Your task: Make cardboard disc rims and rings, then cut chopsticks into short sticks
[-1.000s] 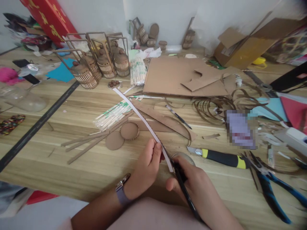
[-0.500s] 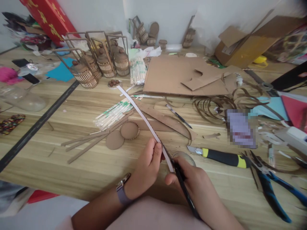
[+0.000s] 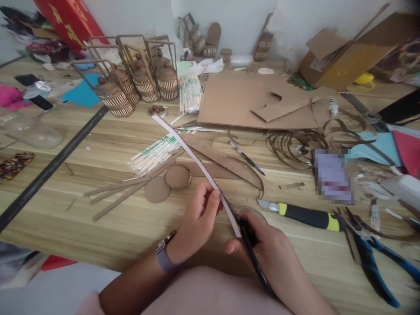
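A long narrow strip (image 3: 193,156), white on the face and with a rough brown edge, slants across the middle of the view. My left hand (image 3: 201,212) pinches it between thumb and fingers near its lower end. Close by on the right, my right hand (image 3: 267,249) is wrapped round black-handled scissors (image 3: 257,264). Their dark blades lie along the strip's lower end, and my fingers partly hide them. Beyond my left hand are a cardboard disc (image 3: 157,189) and a round cardboard piece with a ridged rim (image 3: 177,176).
A utility knife (image 3: 305,215) and blue-handled pliers (image 3: 367,249) lie to the right. Bundled sticks (image 3: 155,153) and brown strips (image 3: 121,197) lie left of centre. Several small lidded baskets (image 3: 114,98) stand behind, beside a cardboard sheet (image 3: 236,98). Coiled strips (image 3: 285,146) sit farther right.
The view has shifted slightly. The strip's far end has swung a little to the left, and both hands keep their hold with almost no movement.
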Motion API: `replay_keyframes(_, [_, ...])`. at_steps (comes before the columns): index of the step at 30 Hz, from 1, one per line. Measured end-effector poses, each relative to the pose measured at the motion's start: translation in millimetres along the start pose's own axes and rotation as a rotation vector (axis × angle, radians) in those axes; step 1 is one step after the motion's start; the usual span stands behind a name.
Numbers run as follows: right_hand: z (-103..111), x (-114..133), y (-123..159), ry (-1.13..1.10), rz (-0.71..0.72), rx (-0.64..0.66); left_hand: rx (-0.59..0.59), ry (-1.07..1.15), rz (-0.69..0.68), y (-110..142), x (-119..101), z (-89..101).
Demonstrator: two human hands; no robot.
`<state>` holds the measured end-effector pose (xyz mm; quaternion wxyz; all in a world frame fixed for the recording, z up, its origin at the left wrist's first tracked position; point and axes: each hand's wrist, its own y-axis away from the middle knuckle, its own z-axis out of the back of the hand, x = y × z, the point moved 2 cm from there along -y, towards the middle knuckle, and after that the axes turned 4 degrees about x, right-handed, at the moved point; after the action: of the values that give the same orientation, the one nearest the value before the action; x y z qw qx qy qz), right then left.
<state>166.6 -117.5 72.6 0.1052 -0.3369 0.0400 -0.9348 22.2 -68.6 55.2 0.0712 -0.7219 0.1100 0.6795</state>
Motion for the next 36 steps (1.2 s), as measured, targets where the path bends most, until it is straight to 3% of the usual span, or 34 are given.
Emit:
replay_keyframes(11, [-4.6, -4.0, -3.8, -0.03, -0.075, 0.058, 0.025, 0.194, 0.092, -0.6, 5.3, -7.4])
replay_keyframes(27, [-9.3, -7.4, 1.8, 0.048, -0.031, 0.025, 0.055, 0.158, 0.105, 2.4, 8.0, -5.6])
replay_keyframes(36, [-7.6, -9.2, 1.5, -0.038, -0.065, 0.128, 0.11, 0.188, 0.114, 3.6, 7.2, -8.2])
